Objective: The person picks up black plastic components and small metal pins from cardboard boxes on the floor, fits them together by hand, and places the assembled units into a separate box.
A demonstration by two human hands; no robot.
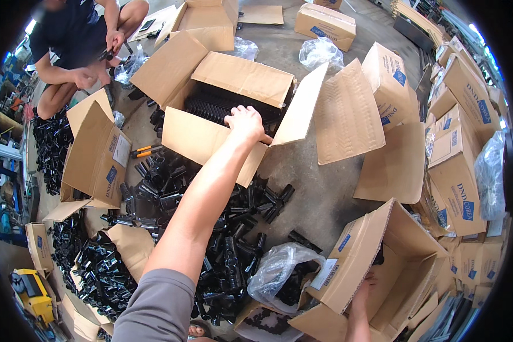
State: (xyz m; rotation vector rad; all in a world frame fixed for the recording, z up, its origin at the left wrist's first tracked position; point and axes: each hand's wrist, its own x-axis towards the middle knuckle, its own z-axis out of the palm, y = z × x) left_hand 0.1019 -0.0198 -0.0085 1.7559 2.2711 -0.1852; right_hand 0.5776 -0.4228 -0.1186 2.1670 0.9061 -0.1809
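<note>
My left hand (246, 122) reaches over the near flap of an open cardboard box (196, 137). Its fingers curl down inside, at the rows of black parts (208, 108) stacked there; the thumb sticks out toward the right corner. What the fingertips grip is hidden. At the lower right, my right hand (363, 289) is inside a tilted, open cardboard box (404, 279), partly covered by its wall. Some fingers show, but their grip does not. A small black thing (378, 255) lies deeper in that box, beyond the hand.
Black tubular parts (231, 262) lie heaped on the floor below my left arm. Beside them sits a clear plastic bag (279, 273). Another person (74, 51) crouches at the upper left, handling a black part. Stacked cartons (459, 171) line the right; an open carton (97, 165) stands left.
</note>
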